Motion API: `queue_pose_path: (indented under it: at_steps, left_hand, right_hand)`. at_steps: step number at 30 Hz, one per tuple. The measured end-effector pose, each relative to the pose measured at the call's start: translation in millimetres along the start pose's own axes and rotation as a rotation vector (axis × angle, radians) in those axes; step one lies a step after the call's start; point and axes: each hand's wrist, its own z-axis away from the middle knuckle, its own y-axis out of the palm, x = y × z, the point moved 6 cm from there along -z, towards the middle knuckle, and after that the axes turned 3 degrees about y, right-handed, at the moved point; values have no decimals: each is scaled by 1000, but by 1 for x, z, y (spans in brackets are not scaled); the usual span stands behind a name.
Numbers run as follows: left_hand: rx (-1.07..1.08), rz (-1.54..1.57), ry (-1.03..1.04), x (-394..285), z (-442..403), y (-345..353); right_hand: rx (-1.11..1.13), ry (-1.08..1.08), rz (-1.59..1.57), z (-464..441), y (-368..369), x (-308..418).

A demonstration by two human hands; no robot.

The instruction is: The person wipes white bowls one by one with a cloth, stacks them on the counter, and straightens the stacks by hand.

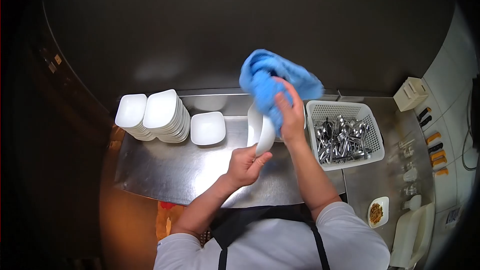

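Note:
My left hand grips the lower edge of a white bowl, its thumb and fingers closed on the rim. The bowl is tilted on its side above the steel counter. In my right hand is a bunched blue cloth, pressed against the bowl's upper part and flaring out above the hand. Part of the bowl is hidden by the cloth. Behind my hands, more white dishes show only in part. To the left, a single square white bowl sits beside two stacks of similar bowls.
A white perforated basket full of metal cutlery stands just right of my right forearm. Further right are a small dish of food, several glasses, a beige box and knives along the wall. A dark panel rises behind the steel counter.

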Motion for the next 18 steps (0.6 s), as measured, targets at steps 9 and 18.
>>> queue_pose_path:
  at_steps: [9, 18]
  left_hand:
    - [-246, -377, -62, 83, -7, -47]
    - [-3, -911, -214, 198, 40, -68]
  right_hand:
    - [-77, 679, -630, 79, 8, -153]
    - [-182, 263, -609, 61, -74, -75]
